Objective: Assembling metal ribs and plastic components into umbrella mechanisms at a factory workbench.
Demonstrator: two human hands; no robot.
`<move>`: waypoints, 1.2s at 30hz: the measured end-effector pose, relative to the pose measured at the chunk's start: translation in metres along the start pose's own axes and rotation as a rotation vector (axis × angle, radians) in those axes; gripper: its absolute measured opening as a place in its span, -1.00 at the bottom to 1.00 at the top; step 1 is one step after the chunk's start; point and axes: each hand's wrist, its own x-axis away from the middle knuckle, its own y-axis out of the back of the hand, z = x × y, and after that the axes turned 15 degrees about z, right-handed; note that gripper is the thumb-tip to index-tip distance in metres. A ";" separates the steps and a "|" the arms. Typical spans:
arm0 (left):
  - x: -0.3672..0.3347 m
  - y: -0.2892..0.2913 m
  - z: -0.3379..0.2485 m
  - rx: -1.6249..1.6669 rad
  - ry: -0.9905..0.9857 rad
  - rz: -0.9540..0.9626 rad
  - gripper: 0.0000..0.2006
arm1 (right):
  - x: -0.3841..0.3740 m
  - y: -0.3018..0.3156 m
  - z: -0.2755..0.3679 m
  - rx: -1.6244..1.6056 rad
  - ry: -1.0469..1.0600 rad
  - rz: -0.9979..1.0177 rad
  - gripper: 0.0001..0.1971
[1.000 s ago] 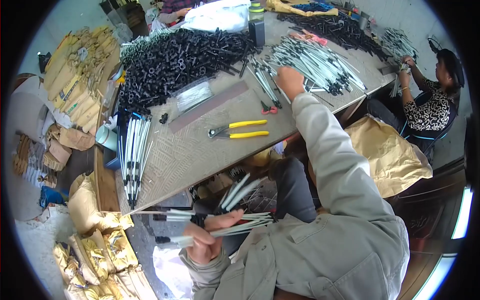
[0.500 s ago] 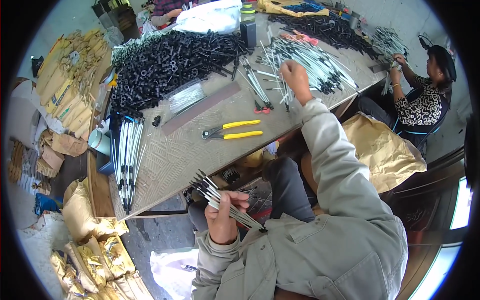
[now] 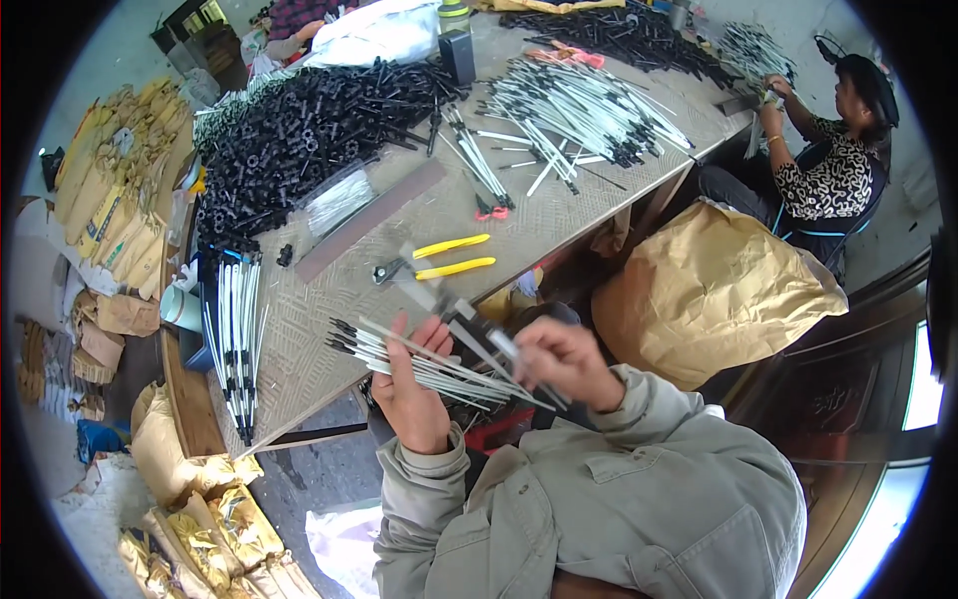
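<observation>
In my left hand is a bundle of thin pale rods with black tips, the fingers closed around it above my lap. My right hand is close beside it on the right, pinching a pale rod with black parts; motion blurs this rod, and its full shape cannot be made out. Yellow-handled pliers lie on the table just beyond both hands. Farther off, a few loose rods lie in front of a large heap of pale rods.
A big pile of black plastic fittings covers the far left. Near it lie a brown strip, a packet of thin white strips and a rod bundle. A brown paper sack stands at right, before a seated co-worker.
My right hand has come back from the far rods to my left hand, bringing a rod. The left hand and its bundle have risen slightly leftward. The whole view has shifted a little.
</observation>
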 end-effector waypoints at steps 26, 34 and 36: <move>0.046 0.007 0.000 0.096 0.178 0.249 -0.76 | -0.166 0.216 -0.026 1.085 0.024 -0.662 -0.72; 0.041 0.001 0.010 0.089 0.199 0.151 -0.77 | -0.144 0.193 -0.008 0.428 -0.155 -0.315 -0.77; 0.041 0.005 0.011 0.089 0.192 0.127 -0.77 | -0.147 0.185 0.001 0.414 -0.262 -0.265 -0.77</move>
